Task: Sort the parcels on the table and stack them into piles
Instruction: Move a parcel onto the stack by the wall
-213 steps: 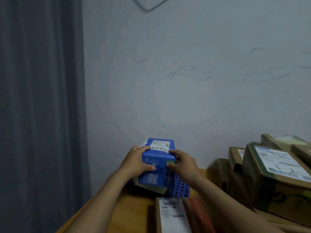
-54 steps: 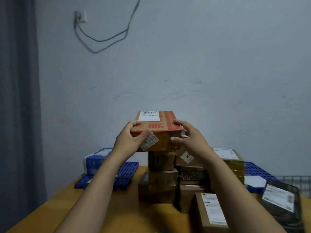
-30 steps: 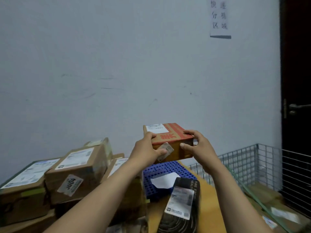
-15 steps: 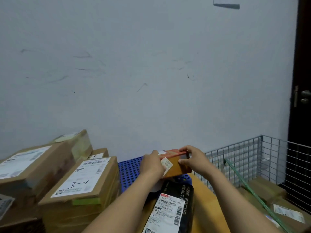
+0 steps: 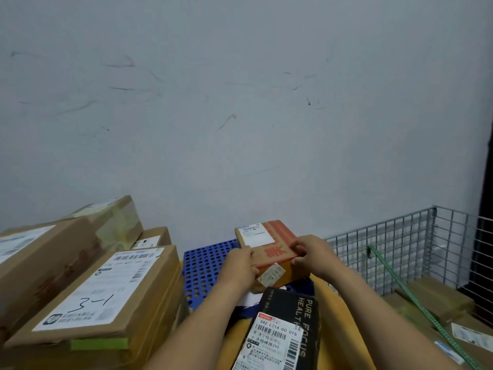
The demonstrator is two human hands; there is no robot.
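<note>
A small brown carton with red print (image 5: 269, 241) and a white label rests low over the blue perforated pallet (image 5: 205, 263) at the back of the wooden table (image 5: 333, 305). My left hand (image 5: 240, 265) grips its left near corner and my right hand (image 5: 312, 252) grips its right side. A loose tag hangs from its front. A black parcel with a white shipping label (image 5: 282, 332) lies just in front of it, between my forearms.
Large brown cartons (image 5: 101, 295) are stacked at the left, one marked "3-1". A wire mesh cage (image 5: 400, 249) holding more boxes and a green strap (image 5: 416, 300) stands to the right. A pale wall is close behind.
Both hands carried the red-printed carton from the middle stack to the right end of the table and lowered it onto the blue pallet; its top now faces me more.
</note>
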